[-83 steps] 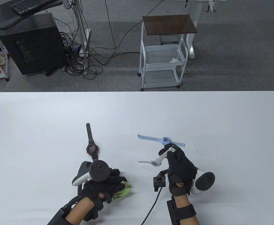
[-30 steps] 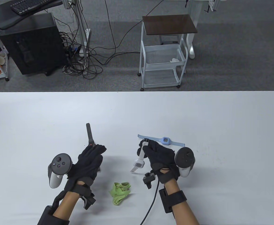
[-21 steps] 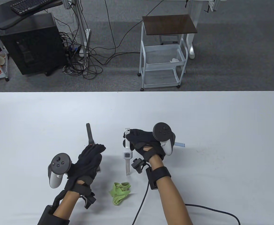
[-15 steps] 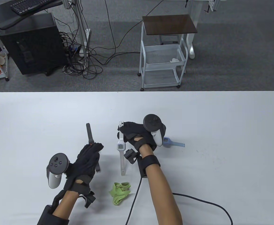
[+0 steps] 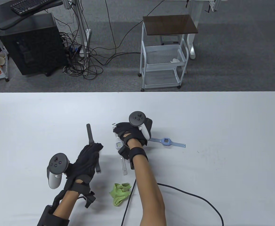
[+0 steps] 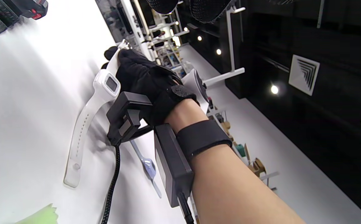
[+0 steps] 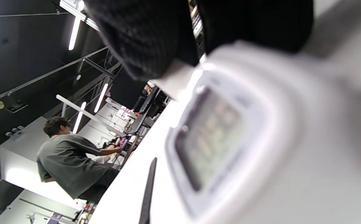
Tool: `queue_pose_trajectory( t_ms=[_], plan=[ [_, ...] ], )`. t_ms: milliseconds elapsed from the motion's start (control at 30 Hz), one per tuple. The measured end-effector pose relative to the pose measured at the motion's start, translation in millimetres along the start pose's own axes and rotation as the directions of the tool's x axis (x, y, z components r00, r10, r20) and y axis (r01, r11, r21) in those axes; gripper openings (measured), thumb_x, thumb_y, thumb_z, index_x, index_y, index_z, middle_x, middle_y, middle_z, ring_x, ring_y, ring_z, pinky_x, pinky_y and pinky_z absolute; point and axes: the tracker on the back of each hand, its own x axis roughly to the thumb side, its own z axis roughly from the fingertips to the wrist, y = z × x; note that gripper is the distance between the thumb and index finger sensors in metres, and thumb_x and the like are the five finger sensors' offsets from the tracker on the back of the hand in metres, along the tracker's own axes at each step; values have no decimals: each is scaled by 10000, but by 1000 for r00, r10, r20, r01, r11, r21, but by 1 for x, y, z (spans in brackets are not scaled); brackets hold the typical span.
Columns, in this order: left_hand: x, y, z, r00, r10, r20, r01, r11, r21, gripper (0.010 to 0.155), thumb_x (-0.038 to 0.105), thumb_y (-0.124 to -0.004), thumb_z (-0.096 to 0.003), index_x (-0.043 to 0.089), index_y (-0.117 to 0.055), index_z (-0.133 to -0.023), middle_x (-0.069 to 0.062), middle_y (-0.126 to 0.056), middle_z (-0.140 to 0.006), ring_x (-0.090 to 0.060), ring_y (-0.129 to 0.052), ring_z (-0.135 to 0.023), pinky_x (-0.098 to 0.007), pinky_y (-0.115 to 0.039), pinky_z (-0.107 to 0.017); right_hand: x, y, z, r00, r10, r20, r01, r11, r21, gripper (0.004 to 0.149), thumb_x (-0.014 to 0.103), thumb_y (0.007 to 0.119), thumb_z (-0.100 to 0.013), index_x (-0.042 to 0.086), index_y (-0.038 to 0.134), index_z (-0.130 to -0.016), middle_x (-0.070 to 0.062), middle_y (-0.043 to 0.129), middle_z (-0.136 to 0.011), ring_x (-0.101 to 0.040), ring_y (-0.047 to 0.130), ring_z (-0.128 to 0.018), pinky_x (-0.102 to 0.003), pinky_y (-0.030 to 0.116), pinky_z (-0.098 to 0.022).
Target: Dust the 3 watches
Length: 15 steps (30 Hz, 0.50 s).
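Table view: the white watch (image 5: 119, 145) is gripped by its buckle-end strap in the right hand (image 5: 130, 133), the free strap end trailing on the table (image 5: 222, 122) toward the near edge. The black watch (image 5: 90, 135) lies just left of it, its case covered by the left hand (image 5: 88, 157), whose fingers are laid fairly straight across it — no curl round it is seen. The blue watch (image 5: 166, 141) lies flat to the right, just beside the right hand. The green cloth (image 5: 119, 193) is left crumpled near the front edge, touched by neither hand.

Left wrist view: the right hand's grip is confirmed — fingers are curled round the upper strap of the white watch (image 6: 107, 85), whose far end is lifted while the tail rests on the table. A corner of the black watch (image 6: 31, 7) is seen at top left.

Right wrist view: badly blurred; the white watch face (image 7: 211, 140) fills the frame under dark fingers (image 7: 146, 37), and the black strap is probably what shows below.

Step judged: the white watch is being set down beside the black one, prob. btwn dustings. Next move calls for release of the strap, then the cloth and a watch to be taken up w/ care not to drag the others.
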Motion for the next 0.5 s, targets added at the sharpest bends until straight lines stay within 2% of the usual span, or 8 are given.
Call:
queue_pose_trajectory(
  t_ms=[200, 333, 500],
  plan=[
    [-2, -2, -2, 1000, -2, -19, 1, 1000, -11, 690, 638, -490, -608, 230, -402, -1157, -109, -315, -1226, -469, -83, -1110, -705, -49, -669, 8, 14, -7, 986, 159, -49, -157, 987, 29, 433, 384, 849, -385, 161, 971, -736, -247, 560, -1044, -545, 408, -917, -730, 242, -606],
    [-3, -4, -3, 1000, 3, -21, -3, 1000, -21, 690, 638, -489, -608, 228, -402, -1157, -110, -315, -1226, -469, -81, -1109, -704, -49, -669, 9, 21, -10, 970, 226, -85, -219, 972, 89, 425, 380, 853, -379, 157, 967, -722, -214, 453, -1081, -527, 283, -959, -735, 212, -606],
    [-4, -4, -2, 1000, 10, -19, -10, 1000, -19, 690, 638, -490, -607, 229, -404, -1156, -110, -315, -1225, -468, -79, -1108, -704, -49, -669, 9, 25, -13, 962, 255, -99, -243, 963, 115, 406, 384, 859, -371, 174, 934, -711, -192, 390, -1095, -513, 236, -968, -734, 203, -605]
  ],
)
